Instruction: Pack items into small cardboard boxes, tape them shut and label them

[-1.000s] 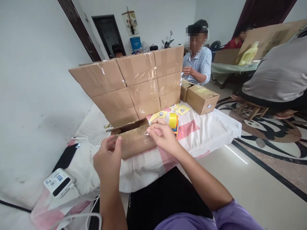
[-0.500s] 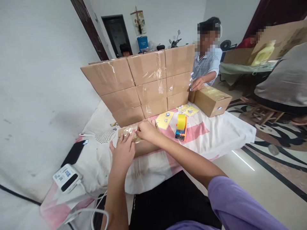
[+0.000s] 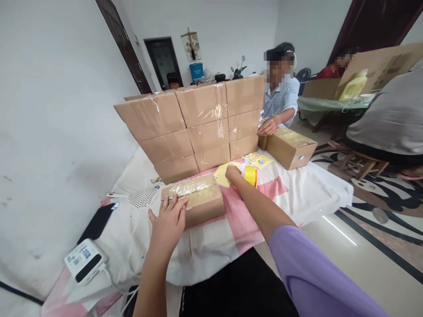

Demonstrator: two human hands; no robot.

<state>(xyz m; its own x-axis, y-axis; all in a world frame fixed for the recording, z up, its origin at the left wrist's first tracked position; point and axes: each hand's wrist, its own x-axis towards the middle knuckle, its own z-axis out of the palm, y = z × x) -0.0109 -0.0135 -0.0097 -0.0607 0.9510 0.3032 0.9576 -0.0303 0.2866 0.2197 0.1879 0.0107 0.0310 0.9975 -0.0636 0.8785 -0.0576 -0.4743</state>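
Note:
A small cardboard box (image 3: 205,213) lies in front of me, its top seam covered by shiny tape. My left hand (image 3: 169,219) rests on the box's left end with fingers spread. Beyond the box's right end, my right hand (image 3: 233,173) is closed over a yellow sheet (image 3: 222,178) that bears small pale stickers. What its fingers grip, if anything, is hidden. Just right of that hand stands a tape dispenser with a yellow roll (image 3: 250,175), partly covered by my forearm. A second yellow sheet (image 3: 262,160) lies farther back.
Stacked cardboard boxes (image 3: 207,141) form a wall behind. At right, a co-worker's hand (image 3: 268,127) touches its edge near white labels, beside another taped box (image 3: 291,147). A fly swatter (image 3: 143,197), black phone (image 3: 96,223) and white device (image 3: 85,260) with a cable lie left.
My right hand has left the box's top and moved right to the yellow sheet. My left hand stays on the box. The view has tilted slightly up.

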